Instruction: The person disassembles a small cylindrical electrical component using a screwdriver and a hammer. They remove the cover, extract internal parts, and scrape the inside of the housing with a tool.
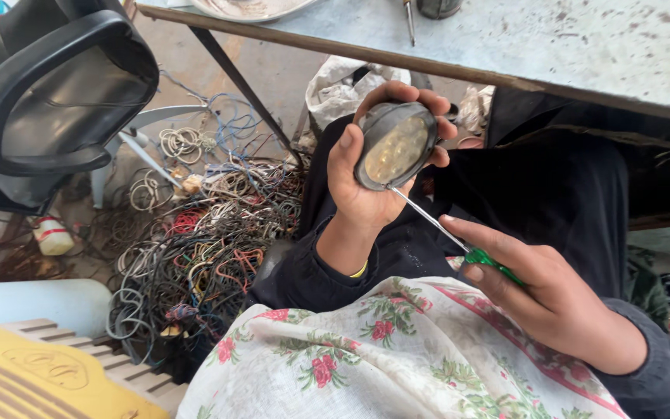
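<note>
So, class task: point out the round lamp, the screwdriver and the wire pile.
round lamp (395, 145), head view, on its lens.
screwdriver (428, 216), head view, on its metal shaft.
wire pile (203, 248), head view, on its middle.

— What's in the hands?
— The left hand (366, 174) grips an oval lamp (395, 145); the right hand (540, 291) sets a green-handled screwdriver (459, 240) against its rim.
— And around?
— Tangled wires (195, 240) on the floor, a floral cloth (397, 357) over the lap, a tabletop (568, 46) above.

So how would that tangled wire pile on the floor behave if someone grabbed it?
The wire pile likely lifts as one floppy, snagging clump, since its loops interlock. Probably light for its bulk: thin strands, many gaps. Unlikely to roll; loose ends would trail.
</note>
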